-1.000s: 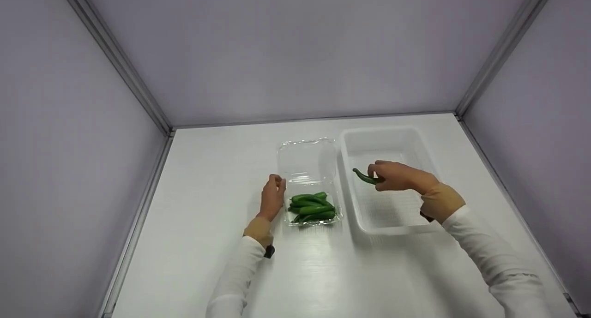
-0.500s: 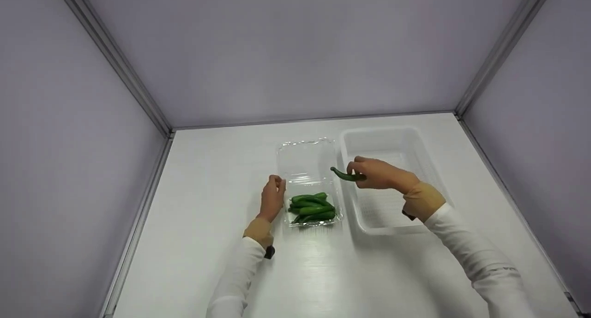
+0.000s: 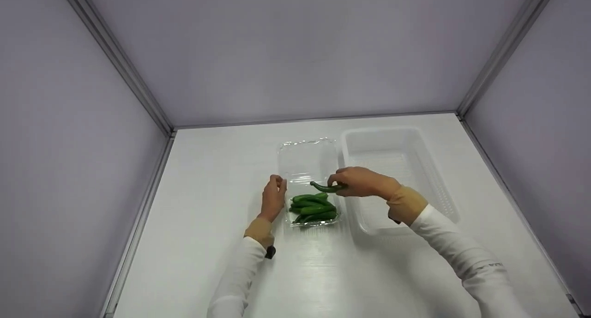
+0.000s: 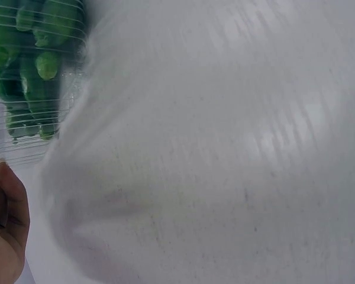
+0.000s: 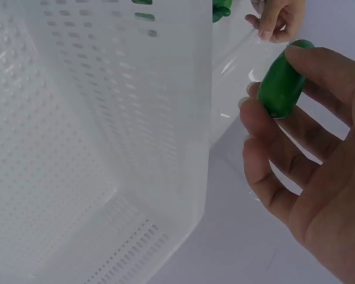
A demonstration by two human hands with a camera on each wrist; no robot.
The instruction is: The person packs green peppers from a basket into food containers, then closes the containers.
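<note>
Left hand: fingers curled, fingertips pinched together, wrist low, forearm reaching forward in a white sleeve.
Right hand: raised, reaching across to the left, thumb and fingers pinched closed, white-sleeved arm angled inward.

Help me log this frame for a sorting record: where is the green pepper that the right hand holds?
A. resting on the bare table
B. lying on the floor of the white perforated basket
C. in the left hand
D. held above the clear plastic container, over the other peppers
D: the right hand pinches the green pepper over the clear plastic container, just above the other peppers.
</note>
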